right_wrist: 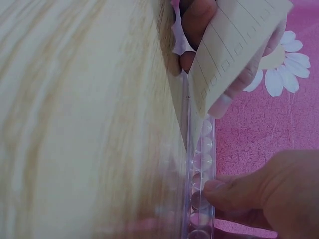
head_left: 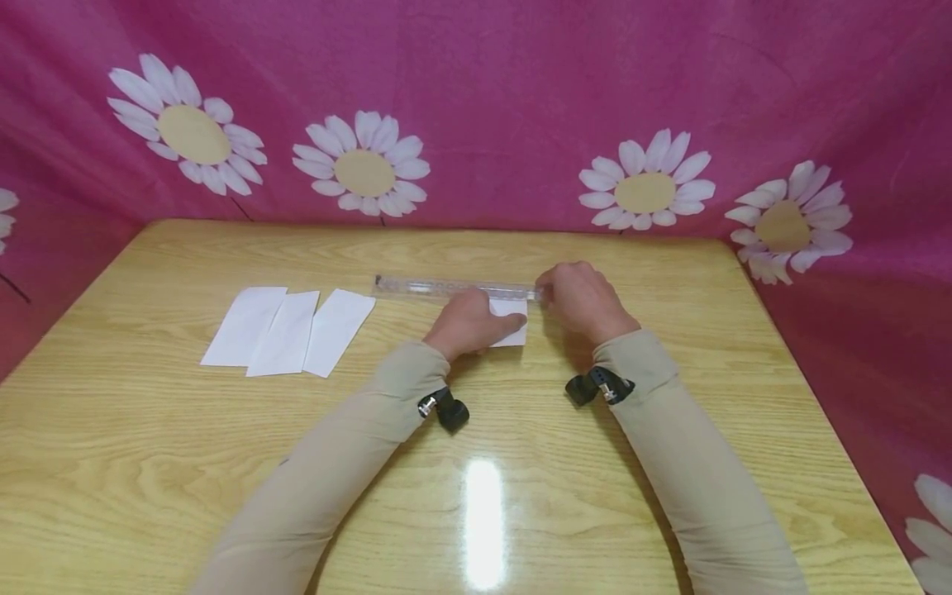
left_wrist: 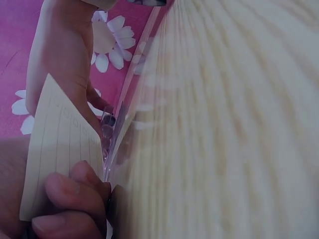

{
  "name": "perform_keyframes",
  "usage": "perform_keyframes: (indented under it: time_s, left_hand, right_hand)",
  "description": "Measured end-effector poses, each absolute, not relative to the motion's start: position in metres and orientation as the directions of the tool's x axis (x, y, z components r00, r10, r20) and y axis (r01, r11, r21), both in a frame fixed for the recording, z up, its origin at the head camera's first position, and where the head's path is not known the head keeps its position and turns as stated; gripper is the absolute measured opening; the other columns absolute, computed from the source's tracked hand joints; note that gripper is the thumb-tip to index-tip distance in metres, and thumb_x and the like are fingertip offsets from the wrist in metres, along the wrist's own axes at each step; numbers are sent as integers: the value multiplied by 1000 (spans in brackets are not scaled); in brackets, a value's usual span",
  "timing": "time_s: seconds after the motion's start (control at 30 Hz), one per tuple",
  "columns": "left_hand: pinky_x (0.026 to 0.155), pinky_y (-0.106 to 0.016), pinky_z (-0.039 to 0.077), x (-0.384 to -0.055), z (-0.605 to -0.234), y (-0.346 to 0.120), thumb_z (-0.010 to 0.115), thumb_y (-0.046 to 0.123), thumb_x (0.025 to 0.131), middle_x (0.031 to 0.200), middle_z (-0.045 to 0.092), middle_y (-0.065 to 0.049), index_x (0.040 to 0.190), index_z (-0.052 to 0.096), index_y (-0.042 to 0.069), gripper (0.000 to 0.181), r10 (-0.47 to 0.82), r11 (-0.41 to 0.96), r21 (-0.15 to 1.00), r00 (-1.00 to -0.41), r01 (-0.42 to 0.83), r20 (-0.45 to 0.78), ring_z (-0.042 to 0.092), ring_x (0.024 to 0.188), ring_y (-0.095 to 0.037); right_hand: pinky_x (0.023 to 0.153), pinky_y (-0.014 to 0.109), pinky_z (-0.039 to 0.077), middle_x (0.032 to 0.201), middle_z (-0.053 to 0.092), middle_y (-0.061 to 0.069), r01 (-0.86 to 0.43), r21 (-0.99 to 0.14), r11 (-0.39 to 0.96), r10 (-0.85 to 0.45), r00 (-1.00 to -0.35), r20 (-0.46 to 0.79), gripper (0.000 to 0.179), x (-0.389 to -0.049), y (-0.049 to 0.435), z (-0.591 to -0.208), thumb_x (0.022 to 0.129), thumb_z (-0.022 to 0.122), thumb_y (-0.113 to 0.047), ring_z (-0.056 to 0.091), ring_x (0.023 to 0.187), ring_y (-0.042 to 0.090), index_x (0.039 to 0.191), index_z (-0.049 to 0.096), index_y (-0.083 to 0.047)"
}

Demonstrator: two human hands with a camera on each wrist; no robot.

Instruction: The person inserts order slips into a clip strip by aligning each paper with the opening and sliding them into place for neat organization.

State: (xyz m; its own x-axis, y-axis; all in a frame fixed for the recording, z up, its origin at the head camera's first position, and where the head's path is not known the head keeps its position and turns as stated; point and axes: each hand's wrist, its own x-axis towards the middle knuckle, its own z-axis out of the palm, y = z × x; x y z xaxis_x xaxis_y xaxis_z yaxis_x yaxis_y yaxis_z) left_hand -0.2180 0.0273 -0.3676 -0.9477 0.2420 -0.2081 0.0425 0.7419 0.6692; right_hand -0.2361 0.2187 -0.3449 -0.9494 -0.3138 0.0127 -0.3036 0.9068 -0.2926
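My left hand (head_left: 468, 321) pinches a small paper slip (head_left: 509, 307), thumb on the near face and fingers behind. In the left wrist view the slip's other face shows printed lines and a row of small squares. Its lower edge meets a long, narrow clear plastic piece (head_left: 412, 287) lying across the table. A row of round, bubble-like shapes shows along this piece in the right wrist view. At its right end my right hand (head_left: 586, 299) grips it between thumb (right_wrist: 224, 191) and fingers. The left hand partly hides the slip and the strip's middle.
Three white paper slips, a left one (head_left: 241, 326), a middle one (head_left: 283, 335) and a right one (head_left: 338, 330), lie side by side, slightly overlapping, at the left of the wooden table (head_left: 149, 463). A pink flowered cloth (head_left: 491, 99) hangs behind the table.
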Motion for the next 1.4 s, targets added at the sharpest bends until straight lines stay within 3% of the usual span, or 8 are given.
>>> perform_keyframes:
  time_s: [0.3,0.57,0.8,1.03,1.23,1.4]
  left_hand:
    - [54,-29,42,-220,-368,37,71,49,92,70,53,-1,76,54,12,43,252,751,657,-945,56,-208,51,57,-15]
    - [51,-27,43,-221,-369,46,69,48,92,65,62,-2,81,60,10,41,280,746,661,-937,76,-209,54,53,-14]
    - [47,-25,41,-221,-366,54,70,46,91,68,61,-2,90,62,6,41,286,738,671,-935,75,-210,54,49,-12]
    - [52,-26,43,-220,-366,61,70,44,90,69,62,-2,82,60,11,36,298,733,673,-936,98,-189,56,53,-13]
    - [51,-24,43,-218,-367,66,70,39,91,76,63,-3,86,63,11,30,323,704,702,-930,111,-177,56,52,-11]
    - [49,-23,43,-218,-367,71,70,36,92,75,63,-2,88,65,10,26,340,699,703,-925,128,-169,56,51,-10]
  right_hand:
    - [88,49,56,105,77,13,-317,-277,907,-324,-946,23,27,-237,219,-345,89,62,2,67,97,32,109,79,-7]
    - [82,41,51,94,72,10,-293,-301,907,-304,-953,12,23,-235,218,-346,92,62,2,58,87,27,103,80,-9]
    - [86,41,51,103,75,10,-259,-341,904,-276,-961,-1,25,-233,216,-345,95,62,2,59,92,27,107,80,-10]
    - [87,41,52,100,74,10,-271,-340,901,-285,-958,7,23,-233,218,-345,94,62,1,60,91,27,104,80,-9]
    - [83,39,50,94,72,10,-289,-336,896,-302,-953,13,19,-233,219,-345,94,63,0,59,89,27,99,79,-10]
    - [85,41,53,100,74,11,-291,-342,893,-307,-952,8,19,-232,220,-345,95,65,-2,62,93,27,106,79,-9]
